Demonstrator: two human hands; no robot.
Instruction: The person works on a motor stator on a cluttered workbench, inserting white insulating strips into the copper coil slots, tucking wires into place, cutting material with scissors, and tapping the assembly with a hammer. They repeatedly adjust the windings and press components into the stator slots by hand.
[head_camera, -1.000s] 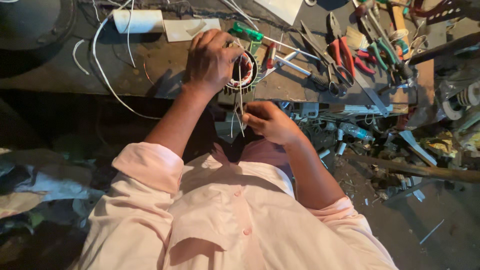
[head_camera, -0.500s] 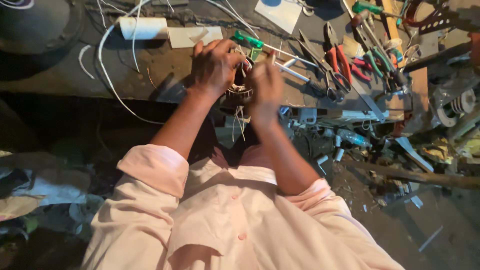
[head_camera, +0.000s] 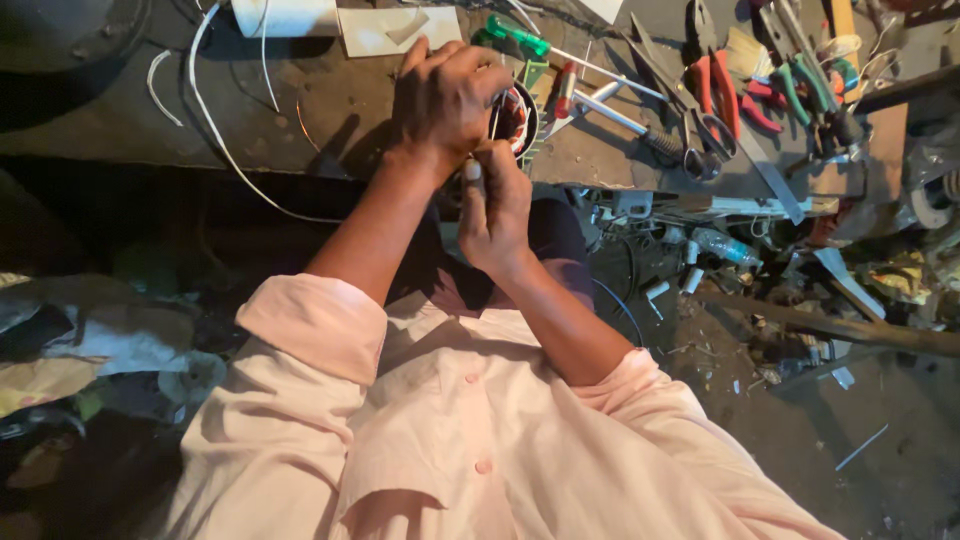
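I am clamping my left hand (head_camera: 445, 100) over the coil (head_camera: 518, 118) at the desk's (head_camera: 340, 120) near edge. My right hand (head_camera: 495, 205), just nearer, is pinching its wires (head_camera: 493, 120), which are running near-to-far up into the coil.

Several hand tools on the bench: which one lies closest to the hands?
The green-handled screwdriver, just above the left hand by the round coil piece. The red-handled pliers and scissors lie farther off along the bench.
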